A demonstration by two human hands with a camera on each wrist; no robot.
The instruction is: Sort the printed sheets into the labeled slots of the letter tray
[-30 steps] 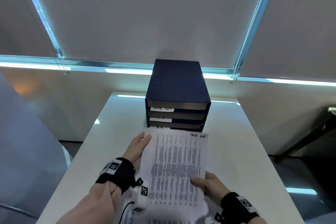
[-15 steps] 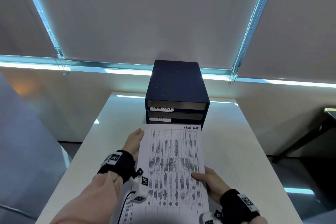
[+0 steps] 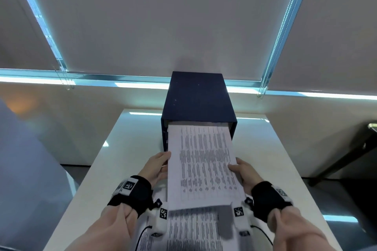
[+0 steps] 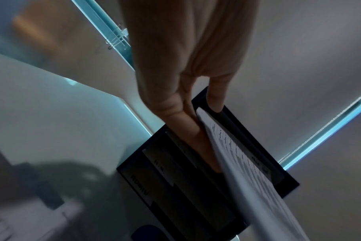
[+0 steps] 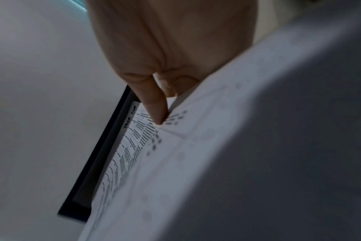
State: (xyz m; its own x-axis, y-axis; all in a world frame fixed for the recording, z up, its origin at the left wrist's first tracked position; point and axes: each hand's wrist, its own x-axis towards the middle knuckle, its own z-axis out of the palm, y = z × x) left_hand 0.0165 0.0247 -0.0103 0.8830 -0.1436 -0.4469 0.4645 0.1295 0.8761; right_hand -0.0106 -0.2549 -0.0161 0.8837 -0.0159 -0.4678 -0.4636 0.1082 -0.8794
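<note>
- A printed sheet (image 3: pixel 204 165), dense with columns of text, lies with its long axis pointing straight away from the person, toward a dark blue letter tray (image 3: pixel 199 98) at the far end of the white counter (image 3: pixel 285 159).
- The sheet's far edge is already inside the tray's top slot; most of its length is outside, sloping down toward the person.
- The left hand (image 3: pixel 157 167) pinches the sheet's left edge, thumb on top, fingers (image 4: pixel 198 140) beneath.
- The right hand (image 3: pixel 245 174) pinches the right edge about level with the left, thumb on the printed face.
- Both hands sit near the sheet's middle, equally near the tray, so the push appears to run forward along the sheet's length.
- The left wrist view shows lower slots labelled "ADMIN" (image 4: pixel 140 185) and, less clearly, "H.R.".
- More printed sheets (image 3: pixel 191 230) lie on the counter under the wrists, nearest the person.
</note>
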